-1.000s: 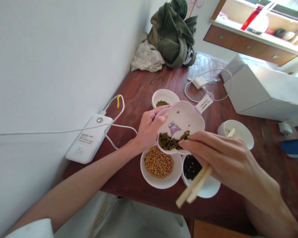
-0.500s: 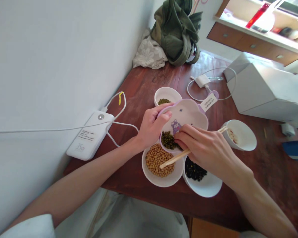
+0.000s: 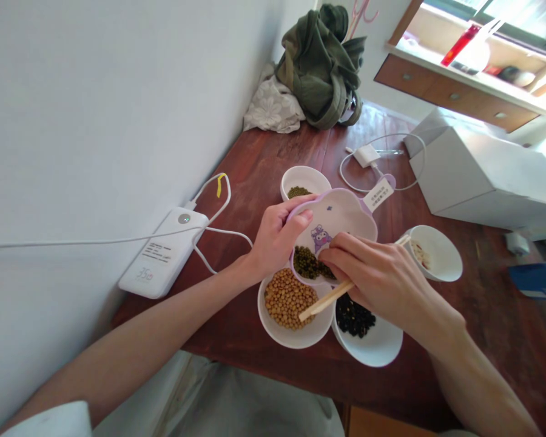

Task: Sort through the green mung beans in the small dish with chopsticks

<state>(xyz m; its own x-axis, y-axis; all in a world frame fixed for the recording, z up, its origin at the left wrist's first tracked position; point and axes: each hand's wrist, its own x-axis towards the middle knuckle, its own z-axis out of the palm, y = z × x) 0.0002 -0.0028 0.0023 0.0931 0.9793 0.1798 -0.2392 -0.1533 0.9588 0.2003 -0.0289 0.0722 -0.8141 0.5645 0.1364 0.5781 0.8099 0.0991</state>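
Note:
My left hand point(image 3: 275, 240) grips the rim of a lilac-edged, scalloped bowl point(image 3: 346, 212), tilted toward me, with a cartoon print inside. Green mung beans point(image 3: 304, 262) lie gathered at its lower edge. My right hand point(image 3: 368, 264) is closed around a pair of wooden chopsticks point(image 3: 325, 301), their tips pointing left over the soybeans point(image 3: 291, 297). Its bent fingertips reach into the tilted bowl at the mung beans; whether they pinch any is hidden. Below are a white bowl point(image 3: 284, 341) of soybeans and a white bowl point(image 3: 384, 349) of black beans point(image 3: 353, 315).
Behind stands a white bowl point(image 3: 303, 173) with mung beans; at right is another bowl point(image 3: 446, 252) with pale and reddish bits. A power bank point(image 3: 164, 255) with a cable lies by the wall. Further back are a green bag point(image 3: 316, 67), a charger point(image 3: 366, 155) and a white box point(image 3: 464, 176).
The view has shifted slightly. My right fingertips have moved a little right in the scalloped bowl, and the mung beans now show a parted heap. Both hands keep their holds.

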